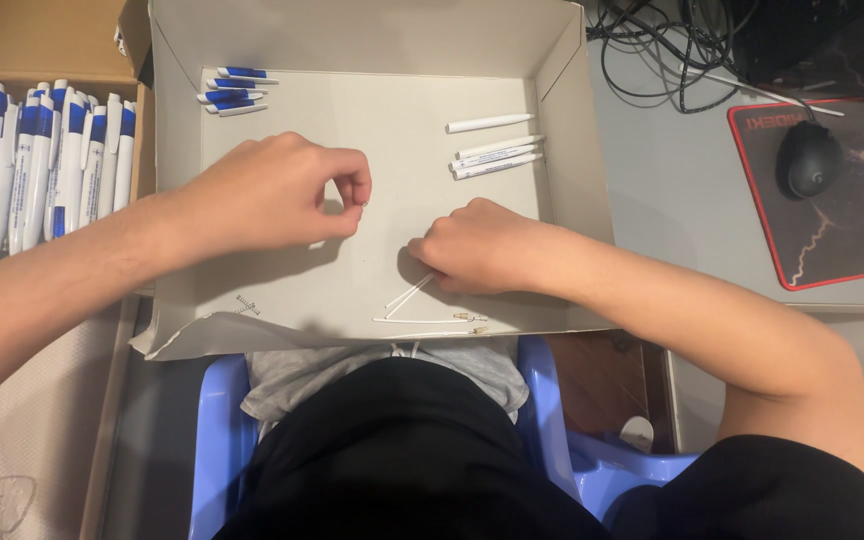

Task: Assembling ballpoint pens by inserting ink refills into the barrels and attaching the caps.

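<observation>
Because the shallow cardboard box [572,150] rests on the lap, a shift could roll loose pen parts away. The right hand [472,250] is curled over a thin refill [407,293], lying diagonally, far end toward it. The left hand [272,195] pinches a tiny spring [362,204], which could easily slip.

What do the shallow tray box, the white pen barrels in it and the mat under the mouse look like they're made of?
Tray box: likely grey paperboard, matte, with folded walls and a bent front flap.
White pen barrels: probably plastic, smooth with a slight sheen.
Mat: seemingly soft cloth-topped rubber, matte black with a stitched-looking red edge; the look leaves it open.
</observation>
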